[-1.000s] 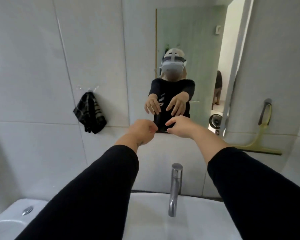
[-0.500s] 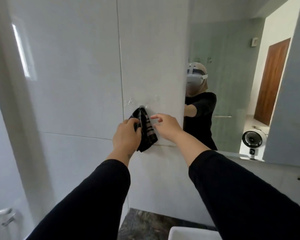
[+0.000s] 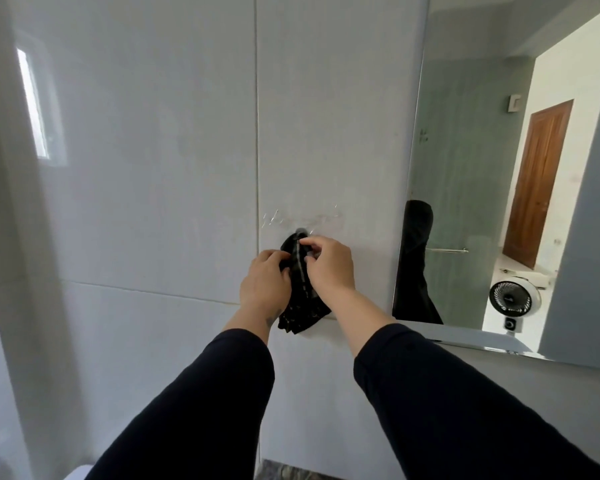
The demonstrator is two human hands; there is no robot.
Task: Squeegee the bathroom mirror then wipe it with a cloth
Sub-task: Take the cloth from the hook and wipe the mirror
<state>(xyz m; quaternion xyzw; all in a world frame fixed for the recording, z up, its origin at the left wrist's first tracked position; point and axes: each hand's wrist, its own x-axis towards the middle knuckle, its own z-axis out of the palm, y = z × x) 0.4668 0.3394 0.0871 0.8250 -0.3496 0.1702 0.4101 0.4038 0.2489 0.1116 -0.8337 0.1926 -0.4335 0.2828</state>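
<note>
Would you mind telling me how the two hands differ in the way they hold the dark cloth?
The left hand grips the cloth at its left edge, lower down; the right hand pinches it higher, near the top where it hangs on the wall. Both are closed on it.

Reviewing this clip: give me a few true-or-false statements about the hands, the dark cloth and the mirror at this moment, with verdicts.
1. Both hands, left hand and right hand, are on the dark striped cloth. True.
2. The cloth is pressed against the frameless wall mirror. False: it hangs on the white tiled wall, left of the mirror.
3. A white fan shows in the mirror. True.
4. One hand holds a squeegee. False: no squeegee is visible.
</note>
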